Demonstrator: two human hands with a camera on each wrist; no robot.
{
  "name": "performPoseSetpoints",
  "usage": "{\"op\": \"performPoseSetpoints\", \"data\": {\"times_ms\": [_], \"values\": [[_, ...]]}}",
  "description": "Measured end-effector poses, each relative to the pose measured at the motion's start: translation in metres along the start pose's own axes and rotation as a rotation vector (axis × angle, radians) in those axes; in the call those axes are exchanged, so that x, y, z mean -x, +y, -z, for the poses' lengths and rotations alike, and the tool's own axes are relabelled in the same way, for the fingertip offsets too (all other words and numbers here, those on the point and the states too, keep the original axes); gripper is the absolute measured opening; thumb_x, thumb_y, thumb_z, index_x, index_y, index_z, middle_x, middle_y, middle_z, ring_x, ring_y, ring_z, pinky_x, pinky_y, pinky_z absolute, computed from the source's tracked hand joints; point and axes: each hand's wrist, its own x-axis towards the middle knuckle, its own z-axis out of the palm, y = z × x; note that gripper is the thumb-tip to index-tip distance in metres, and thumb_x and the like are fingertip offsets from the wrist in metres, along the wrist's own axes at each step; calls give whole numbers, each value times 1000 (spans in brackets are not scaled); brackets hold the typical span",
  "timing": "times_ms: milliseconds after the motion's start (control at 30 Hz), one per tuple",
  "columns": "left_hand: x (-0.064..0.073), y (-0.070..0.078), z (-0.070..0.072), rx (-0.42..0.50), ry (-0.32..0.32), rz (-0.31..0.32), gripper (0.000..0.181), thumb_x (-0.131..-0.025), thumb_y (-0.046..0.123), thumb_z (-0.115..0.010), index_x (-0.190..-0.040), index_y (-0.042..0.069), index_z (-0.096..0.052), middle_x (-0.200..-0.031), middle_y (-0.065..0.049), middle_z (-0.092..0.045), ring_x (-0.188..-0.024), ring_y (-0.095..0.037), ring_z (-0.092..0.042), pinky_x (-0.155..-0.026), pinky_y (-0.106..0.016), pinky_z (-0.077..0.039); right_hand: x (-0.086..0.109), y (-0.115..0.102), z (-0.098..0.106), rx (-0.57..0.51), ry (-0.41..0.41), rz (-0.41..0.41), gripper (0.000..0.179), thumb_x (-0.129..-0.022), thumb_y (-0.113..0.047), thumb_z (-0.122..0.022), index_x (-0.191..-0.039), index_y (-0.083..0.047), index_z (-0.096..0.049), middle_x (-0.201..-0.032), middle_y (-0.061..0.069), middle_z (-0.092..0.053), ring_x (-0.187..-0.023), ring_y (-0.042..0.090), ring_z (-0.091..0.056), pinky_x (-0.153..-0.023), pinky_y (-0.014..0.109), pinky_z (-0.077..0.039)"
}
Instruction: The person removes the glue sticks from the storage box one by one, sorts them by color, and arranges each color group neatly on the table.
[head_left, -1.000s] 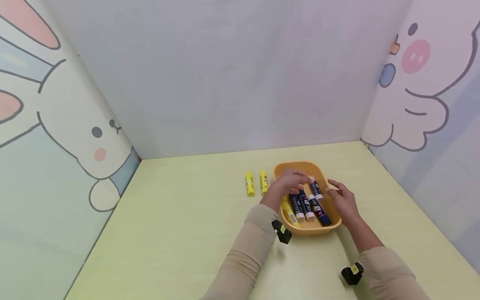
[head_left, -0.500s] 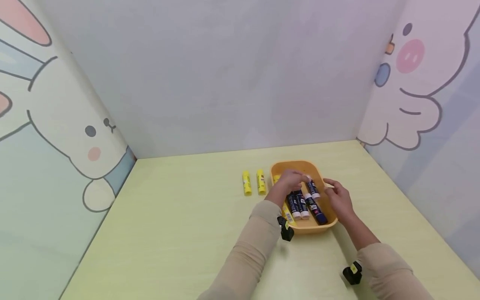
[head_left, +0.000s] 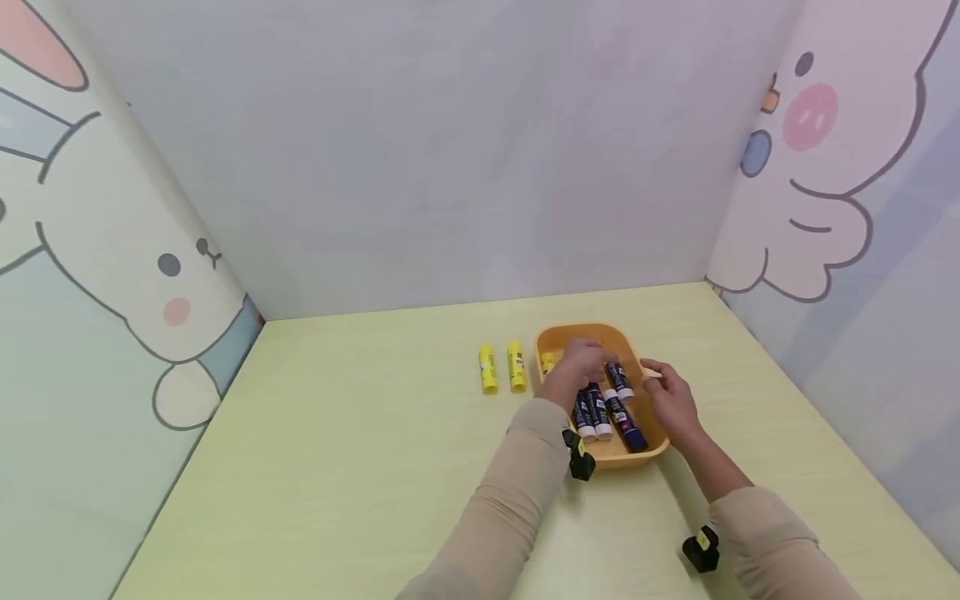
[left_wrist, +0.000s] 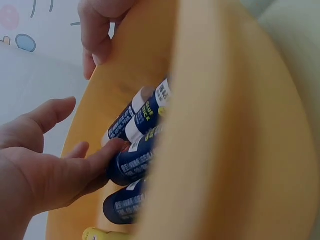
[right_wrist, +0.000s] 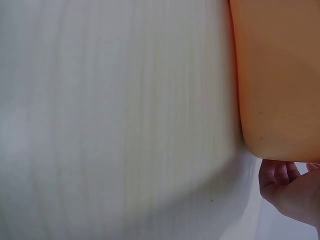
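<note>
Inside the orange plastic basket (head_left: 611,461), my left hand (head_left: 581,367) reaches over dark blue glue sticks (head_left: 626,423) with white ends. In the left wrist view its fingertips touch the end of one dark blue glue stick (left_wrist: 131,164), while the thumb stays apart from it. My right hand (head_left: 672,406) holds the basket's right rim, and its fingers show against the outer wall in the right wrist view. A yellow glue stick (head_left: 547,362) lies at the basket's left side, partly covered by my left arm.
Two yellow glue sticks, one (head_left: 488,369) left of the other (head_left: 517,367), lie side by side on the pale table (head_left: 337,467) left of the basket. Walls with cartoon animals close in the back and sides.
My left hand has shifted slightly right over the basket, and its wrist now covers the yellow glue stick at the near left. My right hand stays at the rim. The head view has turned slightly right.
</note>
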Motion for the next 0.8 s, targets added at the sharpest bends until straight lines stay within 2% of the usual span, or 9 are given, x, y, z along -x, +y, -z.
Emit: {"op": "performPoseSetpoints", "data": {"times_ms": [133,300,600,800], "values": [[2,0,-2,29,-15,40,35,-76,7,-76,-105,-3,-59,-101,-10,-57,-93,-33,-58,-84,-44,-49,-1,1,-1,6,-4,13,40,-100,-16,-35,-136,1,-38,-117,32,-50,-107,37,-47,-85,45,-40],[1,-2,-6,56,-14,45,28,-76,2,-75,-98,-5,-58,-95,-13,-55,-92,-34,-57,-81,-45,-50,-2,0,-1,9,-8,14,40,-100,-16,-35,-136,1,-38,-118,32,-49,-108,39,-46,-88,48,-40],[-8,-6,-16,-12,64,47,26,-72,-3,-77,-89,1,-58,-82,-7,-54,-72,-24,-58,-69,-36,-54,-3,0,0,18,-1,9,40,-100,-16,-35,-137,0,-38,-117,31,-50,-104,37,-48,-80,40,-41],[-7,-9,-19,-26,94,43,25,-70,-7,-76,-83,0,-57,-79,-8,-54,-70,-25,-57,-68,-38,-54,-2,1,-1,22,-14,-7,41,-100,-17,-34,-137,0,-37,-120,31,-48,-106,38,-46,-83,43,-41]]}}
